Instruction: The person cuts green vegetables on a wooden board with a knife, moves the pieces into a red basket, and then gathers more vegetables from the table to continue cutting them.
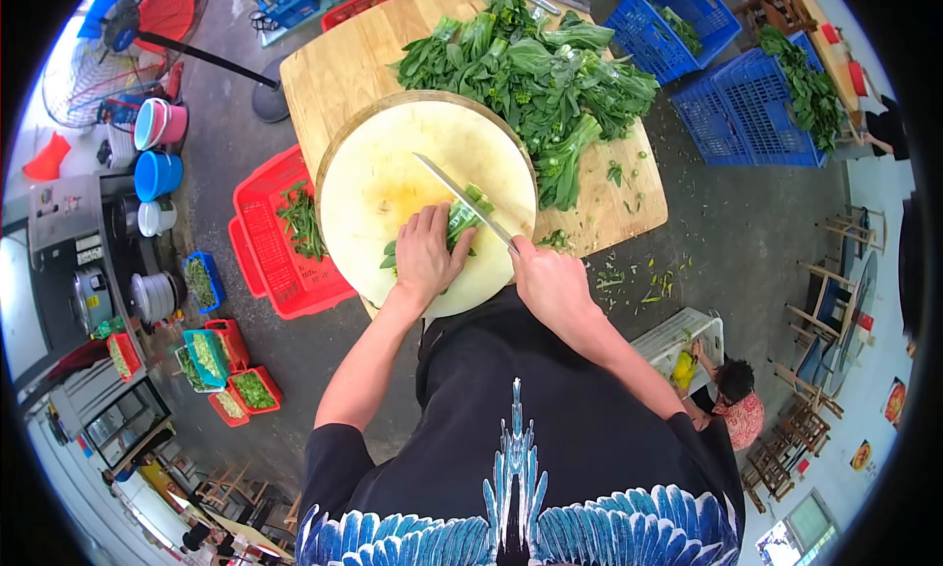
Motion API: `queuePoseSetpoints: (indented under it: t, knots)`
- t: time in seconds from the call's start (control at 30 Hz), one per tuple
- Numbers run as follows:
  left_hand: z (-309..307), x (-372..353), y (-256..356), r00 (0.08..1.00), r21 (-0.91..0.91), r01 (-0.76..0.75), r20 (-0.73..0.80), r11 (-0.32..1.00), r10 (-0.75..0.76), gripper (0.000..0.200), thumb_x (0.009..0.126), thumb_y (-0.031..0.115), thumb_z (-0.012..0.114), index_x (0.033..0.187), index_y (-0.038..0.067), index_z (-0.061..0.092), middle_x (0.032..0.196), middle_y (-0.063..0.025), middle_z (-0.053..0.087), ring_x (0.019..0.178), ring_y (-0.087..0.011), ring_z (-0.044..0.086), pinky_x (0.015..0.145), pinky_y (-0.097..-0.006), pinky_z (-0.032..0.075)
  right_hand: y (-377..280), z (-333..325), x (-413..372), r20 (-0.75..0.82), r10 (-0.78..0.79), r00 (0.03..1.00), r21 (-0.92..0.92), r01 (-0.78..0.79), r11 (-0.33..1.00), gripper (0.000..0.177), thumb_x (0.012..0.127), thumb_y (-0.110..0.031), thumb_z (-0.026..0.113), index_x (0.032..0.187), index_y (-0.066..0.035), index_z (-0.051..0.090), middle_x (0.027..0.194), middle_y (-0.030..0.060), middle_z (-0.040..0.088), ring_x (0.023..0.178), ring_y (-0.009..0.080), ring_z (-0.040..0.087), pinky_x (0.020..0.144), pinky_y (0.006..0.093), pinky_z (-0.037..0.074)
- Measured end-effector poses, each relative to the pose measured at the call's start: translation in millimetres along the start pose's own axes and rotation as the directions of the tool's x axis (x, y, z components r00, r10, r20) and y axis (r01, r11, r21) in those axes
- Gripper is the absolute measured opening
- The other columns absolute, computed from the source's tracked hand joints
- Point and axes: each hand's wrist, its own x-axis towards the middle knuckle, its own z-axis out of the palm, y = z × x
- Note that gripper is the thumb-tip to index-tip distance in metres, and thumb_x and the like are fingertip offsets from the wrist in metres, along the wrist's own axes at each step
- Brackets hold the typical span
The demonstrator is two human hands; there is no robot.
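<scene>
My left hand (424,255) presses a bunch of green leafy stalks (462,218) flat on a round pale chopping block (383,178). My right hand (546,276) grips the handle of a long knife (462,200), whose blade lies across the stalks just beyond my left fingers. A large heap of uncut leafy greens (535,70) lies on the wooden table (339,60) behind the block.
A red crate (275,262) with some greens stands on the floor left of the table. Blue crates (751,109) with greens stand at the right. Small baskets of vegetables (221,370) and stacked bowls (157,149) line the left. Another person (732,394) crouches at the lower right.
</scene>
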Motion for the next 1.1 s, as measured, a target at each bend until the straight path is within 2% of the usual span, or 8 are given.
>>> queuePoseSetpoints:
  t: [0.2, 0.5, 0.7, 0.73, 0.83, 0.93, 1.03, 1.1]
  knots:
    - [1, -1, 0, 1.000, 0.000, 0.012, 0.014, 1.000, -0.012, 0.056, 0.096, 0.037, 0.080, 0.133, -0.003, 0.067, 0.118, -0.0199, 0.070, 0.103, -0.0393, 0.069, 0.089, -0.0496, 0.054, 4, 5, 10, 0.032, -0.026, 0.999, -0.027, 0.027, 0.999, 0.019, 0.107, -0.014, 0.056, 0.105, 0.002, 0.065, 0.075, 0.0216, 0.075, 0.069, 0.0419, 0.076, 0.061, 0.0548, 0.059]
    - [1, -1, 9, 0.999, 0.031, 0.034, 0.003, 0.999, -0.034, 0.059, 0.095, 0.038, 0.080, 0.133, -0.004, 0.066, 0.118, -0.0203, 0.070, 0.106, -0.0406, 0.069, 0.089, -0.0514, 0.054, 11, 41, 54, -0.112, -0.064, 0.992, 0.021, 0.067, 0.998, 0.023, 0.106, -0.015, 0.058, 0.093, 0.000, 0.070, 0.078, 0.0219, 0.076, 0.073, 0.0422, 0.078, 0.065, 0.0531, 0.063]
    - [-5, -8, 19, 0.994, 0.140, 0.029, 0.096, 0.990, -0.043, 0.065, 0.090, 0.037, 0.083, 0.138, -0.002, 0.064, 0.120, -0.0207, 0.071, 0.111, -0.0397, 0.068, 0.101, -0.0519, 0.051, 24, 49, 60, -0.155, -0.100, 0.983, 0.014, 0.104, 0.995, 0.027, 0.107, -0.020, 0.058, 0.095, -0.001, 0.073, 0.082, 0.0232, 0.077, 0.078, 0.0429, 0.079, 0.072, 0.0540, 0.064]
    - [-7, -10, 19, 0.989, 0.154, 0.051, 0.133, 0.987, -0.072, 0.069, 0.087, 0.039, 0.086, 0.140, 0.001, 0.064, 0.120, -0.0191, 0.071, 0.114, -0.0379, 0.068, 0.109, -0.0523, 0.047, 30, 47, 58, -0.150, -0.083, 0.985, 0.037, 0.090, 0.995, 0.028, 0.108, -0.022, 0.059, 0.096, -0.001, 0.073, 0.082, 0.0235, 0.077, 0.079, 0.0434, 0.079, 0.073, 0.0545, 0.064]
    - [-14, -18, 13, 0.996, 0.147, -0.043, 0.087, 0.988, 0.031, 0.067, 0.085, 0.034, 0.087, 0.141, 0.006, 0.065, 0.124, -0.0155, 0.071, 0.119, -0.0364, 0.067, 0.119, -0.0544, 0.041, 58, 33, 43, -0.133, -0.036, 0.990, 0.081, 0.048, 0.996, 0.032, 0.110, -0.028, 0.060, 0.098, -0.002, 0.075, 0.083, 0.0242, 0.077, 0.081, 0.0450, 0.078, 0.076, 0.0555, 0.064]
    - [-33, -22, 12, 0.982, 0.154, -0.070, 0.186, 0.986, 0.040, 0.061, 0.084, 0.023, 0.086, 0.142, 0.015, 0.067, 0.135, -0.0106, 0.070, 0.132, -0.0329, 0.062, 0.129, -0.0635, 0.030, 86, 7, 34, -0.187, 0.005, 0.982, 0.073, 0.008, 0.997, 0.034, 0.111, -0.030, 0.060, 0.103, -0.002, 0.076, 0.081, 0.0243, 0.076, 0.082, 0.0460, 0.077, 0.076, 0.0551, 0.063]
    - [-47, -19, -1, 0.966, 0.345, -0.231, 0.189, 0.910, 0.173, 0.060, 0.085, 0.013, 0.082, 0.142, 0.023, 0.069, 0.153, -0.0077, 0.063, 0.148, -0.0304, 0.052, 0.131, -0.0725, 0.018, 112, -14, 32, -0.224, 0.036, 0.974, 0.104, -0.013, 0.995, 0.035, 0.111, -0.032, 0.061, 0.104, -0.001, 0.077, 0.077, 0.0244, 0.073, 0.077, 0.0460, 0.075, 0.071, 0.0546, 0.059]
    - [-45, -19, -13, 0.968, 0.383, -0.209, 0.215, 0.900, 0.133, 0.067, 0.084, 0.007, 0.078, 0.147, 0.028, 0.068, 0.174, -0.0096, 0.042, 0.164, -0.0343, 0.033, 0.131, -0.0759, 0.013, 118, -25, 25, -0.177, 0.065, 0.982, 0.189, -0.030, 0.981, 0.036, 0.111, -0.034, 0.062, 0.105, -0.001, 0.077, 0.075, 0.0243, 0.071, 0.073, 0.0462, 0.073, 0.067, 0.0549, 0.055]
